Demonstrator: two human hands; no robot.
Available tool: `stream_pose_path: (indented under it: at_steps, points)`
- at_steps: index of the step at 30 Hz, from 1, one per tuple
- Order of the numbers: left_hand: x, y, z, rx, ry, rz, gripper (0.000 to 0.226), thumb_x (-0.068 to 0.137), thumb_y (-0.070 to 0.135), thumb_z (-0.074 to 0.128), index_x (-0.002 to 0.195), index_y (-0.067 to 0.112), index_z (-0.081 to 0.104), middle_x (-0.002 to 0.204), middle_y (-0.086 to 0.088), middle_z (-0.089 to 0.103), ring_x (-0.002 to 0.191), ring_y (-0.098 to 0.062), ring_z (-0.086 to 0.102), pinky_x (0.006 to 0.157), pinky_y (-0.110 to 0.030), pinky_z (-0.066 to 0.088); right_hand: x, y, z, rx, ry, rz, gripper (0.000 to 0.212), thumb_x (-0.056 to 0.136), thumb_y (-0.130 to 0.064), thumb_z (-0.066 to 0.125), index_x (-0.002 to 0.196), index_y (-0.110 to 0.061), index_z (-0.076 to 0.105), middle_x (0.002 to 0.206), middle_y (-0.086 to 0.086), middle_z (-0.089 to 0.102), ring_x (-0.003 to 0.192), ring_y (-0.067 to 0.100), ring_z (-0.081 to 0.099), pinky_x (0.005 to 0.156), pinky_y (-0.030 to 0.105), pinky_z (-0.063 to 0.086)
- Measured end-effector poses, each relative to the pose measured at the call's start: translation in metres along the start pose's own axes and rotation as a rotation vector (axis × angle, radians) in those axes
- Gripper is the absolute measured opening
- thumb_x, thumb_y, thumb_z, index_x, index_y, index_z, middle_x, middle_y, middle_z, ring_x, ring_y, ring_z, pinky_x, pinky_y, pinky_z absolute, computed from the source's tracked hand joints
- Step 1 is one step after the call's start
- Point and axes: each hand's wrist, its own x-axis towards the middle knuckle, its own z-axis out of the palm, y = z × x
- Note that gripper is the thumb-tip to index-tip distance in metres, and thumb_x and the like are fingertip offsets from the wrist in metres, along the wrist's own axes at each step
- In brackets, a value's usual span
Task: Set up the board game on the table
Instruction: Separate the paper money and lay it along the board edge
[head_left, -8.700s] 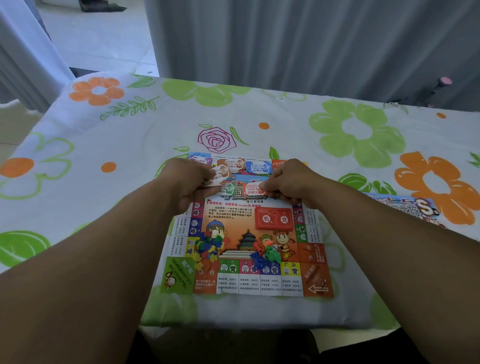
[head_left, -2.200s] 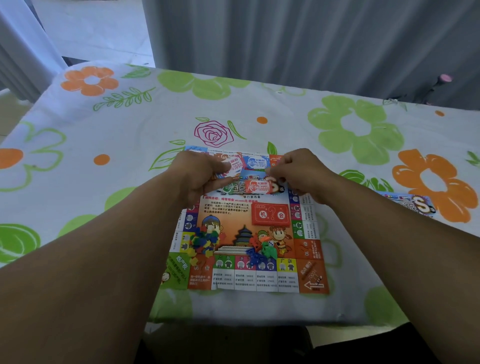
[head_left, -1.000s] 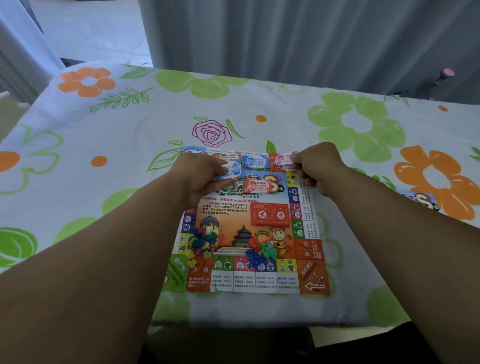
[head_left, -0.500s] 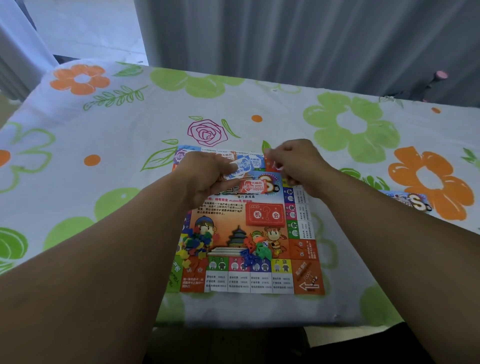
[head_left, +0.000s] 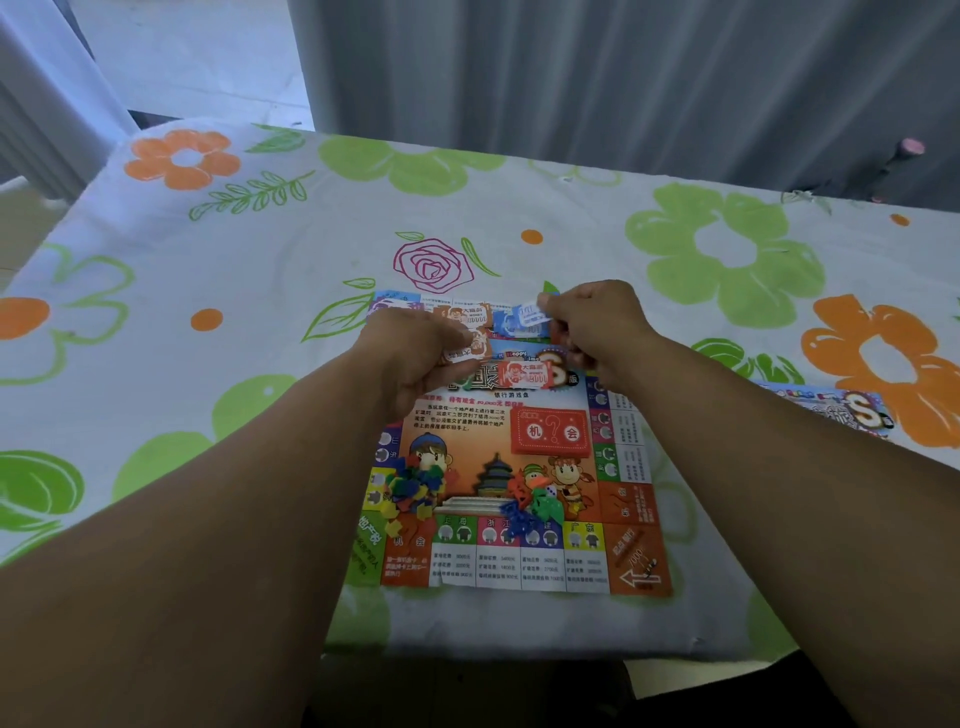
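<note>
Left hand (head_left: 415, 358): your fingers are curled, and thumb and fingers pinch a small wad of orange notes (head_left: 467, 349). Right hand (head_left: 592, 327): your thumb and forefinger pinch one blue note (head_left: 531, 313) by its right end. The other fingers are tucked under, and I cannot tell what they hold.

The blue note is tilted, directly over the blue pile (head_left: 511, 327), which lies just left of your right fingertips. An orange pile (head_left: 462, 313) lies just beyond your left fingertips. A red note (head_left: 530, 376) lies between your two hands, on the side nearer you.

Both hands hover over the far edge of the board (head_left: 634, 561). It lies flat, with its near edge close to the near edge of the table (head_left: 571, 208).

A red deck (head_left: 550, 431) sits below your right wrist, and tokens (head_left: 415, 488) are heaped beside your left forearm.

Room: printed cloth runs from your fingertips to the far edge, and widely to the left of your left hand. A box lid (head_left: 841, 410) lies outside your right forearm.
</note>
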Motion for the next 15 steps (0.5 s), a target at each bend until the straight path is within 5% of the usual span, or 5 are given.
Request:
stream_pose_path:
  at_steps: [7, 12, 15]
  points:
    - [0.000, 0.001, -0.002, -0.024, 0.018, -0.044, 0.012, 0.093, -0.007, 0.058, 0.097, 0.000, 0.066, 0.119, -0.018, 0.063, 0.084, -0.028, 0.073, 0.067, -0.032, 0.064, 0.005, 0.004, 0.008, -0.100, -0.040, 0.026, 0.023, 0.094, -0.016, 0.069, 0.094, 0.007, 0.067, 0.074, 0.013, 0.066, 0.047, 0.015, 0.047, 0.042, 0.023, 0.039]
    - [0.001, 0.000, -0.003, 0.003, 0.009, -0.050, 0.009, 0.092, -0.005, 0.063, 0.099, -0.001, 0.066, 0.112, -0.018, 0.068, 0.084, -0.028, 0.075, 0.063, -0.027, 0.062, 0.012, 0.009, 0.006, -0.304, 0.096, -0.042, 0.042, 0.082, -0.032, 0.080, 0.092, 0.006, 0.066, 0.085, 0.017, 0.072, 0.072, 0.031, 0.070, 0.069, 0.047, 0.060]
    - [0.001, 0.001, -0.002, -0.006, 0.001, -0.049, 0.013, 0.091, -0.002, 0.067, 0.104, -0.003, 0.065, 0.109, -0.019, 0.070, 0.081, -0.030, 0.076, 0.064, -0.029, 0.063, 0.003, 0.003, 0.006, -0.274, 0.002, -0.135, 0.032, 0.089, -0.032, 0.074, 0.080, -0.006, 0.059, 0.077, 0.010, 0.067, 0.064, 0.023, 0.066, 0.056, 0.035, 0.054]
